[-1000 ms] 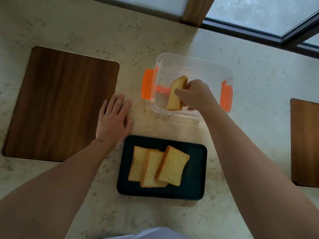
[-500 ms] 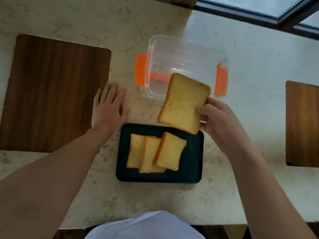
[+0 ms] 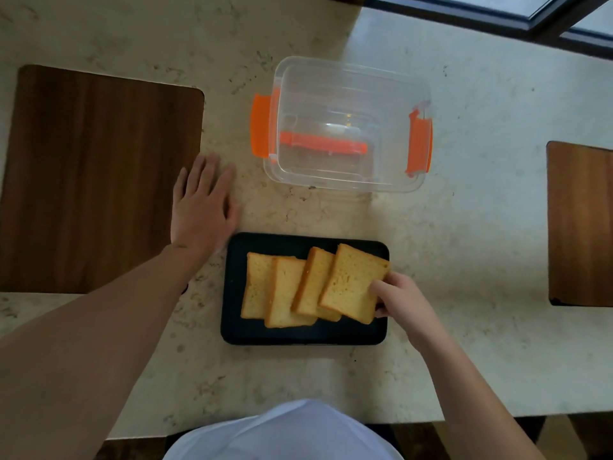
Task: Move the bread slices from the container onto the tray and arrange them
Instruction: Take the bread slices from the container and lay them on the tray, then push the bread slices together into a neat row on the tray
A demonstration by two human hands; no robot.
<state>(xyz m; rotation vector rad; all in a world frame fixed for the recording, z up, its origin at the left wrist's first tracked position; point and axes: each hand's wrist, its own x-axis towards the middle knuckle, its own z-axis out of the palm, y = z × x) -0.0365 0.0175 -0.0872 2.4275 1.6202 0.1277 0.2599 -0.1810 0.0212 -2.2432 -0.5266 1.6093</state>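
- Now the step in hand is the placing of a bread slice: the right hand [image 3: 403, 298] grasps the fourth slice [image 3: 353, 283] by its right edge, thumb on top and fingers under it, and the slice leans on the third slice [image 3: 313, 282] at the right end of the dark tray [image 3: 232, 293].
- Four bread slices are on the tray in an overlapping row, from the first slice [image 3: 257, 285] on the left, then the second slice [image 3: 287, 292].
- The clear container [image 3: 348, 124] with orange clips stands on the tabletop [image 3: 464, 227] behind the tray, and I see no bread left inside it.
- The left hand [image 3: 202, 204] lies flat and released on the tabletop, just left of the tray, holding nothing.
- I judge the moving is nearly done; the next move calls for a gentle letting go of the fourth slice, and maybe small pushes to make the row even.
- Soft bread can be dented, so the grip should open slowly.
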